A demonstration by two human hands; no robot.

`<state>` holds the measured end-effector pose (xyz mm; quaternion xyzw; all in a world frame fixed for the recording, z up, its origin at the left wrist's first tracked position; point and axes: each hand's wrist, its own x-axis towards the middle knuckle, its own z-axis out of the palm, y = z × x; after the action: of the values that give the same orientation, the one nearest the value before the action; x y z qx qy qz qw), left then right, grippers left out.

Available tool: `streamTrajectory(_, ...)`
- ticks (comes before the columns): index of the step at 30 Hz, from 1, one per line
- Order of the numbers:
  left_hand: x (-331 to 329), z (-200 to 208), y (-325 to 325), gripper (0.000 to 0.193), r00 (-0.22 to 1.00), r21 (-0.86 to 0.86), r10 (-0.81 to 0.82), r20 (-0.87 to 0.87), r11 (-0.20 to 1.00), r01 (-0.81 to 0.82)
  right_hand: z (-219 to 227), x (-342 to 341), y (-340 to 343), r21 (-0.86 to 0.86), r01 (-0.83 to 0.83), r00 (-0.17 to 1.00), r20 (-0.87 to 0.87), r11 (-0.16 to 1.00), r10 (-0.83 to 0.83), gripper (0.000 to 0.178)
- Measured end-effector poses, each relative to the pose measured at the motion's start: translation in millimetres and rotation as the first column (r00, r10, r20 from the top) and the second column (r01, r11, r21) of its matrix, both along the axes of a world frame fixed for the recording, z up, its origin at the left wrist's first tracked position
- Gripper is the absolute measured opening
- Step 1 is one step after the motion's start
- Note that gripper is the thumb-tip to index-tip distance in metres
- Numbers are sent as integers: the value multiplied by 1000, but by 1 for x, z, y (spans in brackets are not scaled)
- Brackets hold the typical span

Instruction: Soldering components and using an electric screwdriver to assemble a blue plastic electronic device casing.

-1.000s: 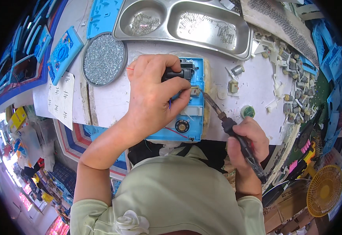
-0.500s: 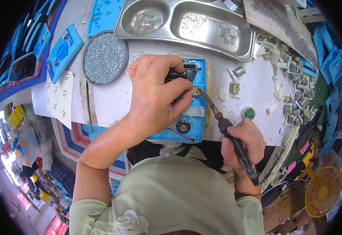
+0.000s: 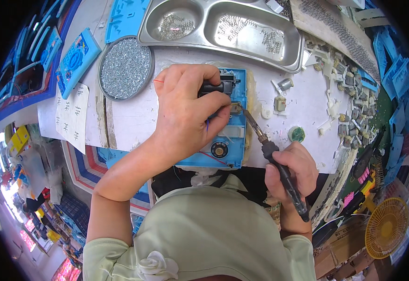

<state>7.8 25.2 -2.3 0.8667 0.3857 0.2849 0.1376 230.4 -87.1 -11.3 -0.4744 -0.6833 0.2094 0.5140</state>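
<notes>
A light blue plastic casing (image 3: 239, 131) lies open-side up at the middle of the table. It holds a black part (image 3: 228, 80), a pale strip (image 3: 235, 131) and a small round speaker (image 3: 219, 150). My left hand (image 3: 183, 105) reaches over it, thumb and forefinger pinched at the small metal piece (image 3: 235, 108); what lies between them is hidden. A red wire (image 3: 158, 81) sticks out by that hand, and a bit of blue wire (image 3: 207, 125) shows under the thumb. My right hand (image 3: 298, 168) grips a soldering iron (image 3: 283, 173) by its black handle, its tip beside the metal piece.
A steel tray (image 3: 204, 40) of small springs and a round dish of metal screws or pins (image 3: 125, 68) stand behind. Small motors (image 3: 354, 126) and white plastic bits lie at right, near a green round lump (image 3: 296, 134). A yellow fan (image 3: 386, 228) stands lower right.
The soldering iron's tip has shifted very slightly to the right at the metal piece. My left hand stays in place over the casing.
</notes>
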Motion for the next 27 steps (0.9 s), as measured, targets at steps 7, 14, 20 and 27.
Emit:
streamTrajectory(7,0,-2,1,21,1000,6,-6,9,1000,6,-1,-1,0,13,1,999,45,1000,-2,28)
streamTrajectory(14,0,-2,0,20,1000,1,-2,11,1000,2,3,3,-3,9,3,1000,27,1000,-3,28)
streamTrajectory(20,0,0,-1,20,1000,6,-4,0,1000,4,4,5,-3,5,1,1000,20,1000,-2,27)
streamTrajectory(27,-24,21,3,32,994,22,-79,-80,996,81,4,11,-7,-8,61,998,10,998,-61,25)
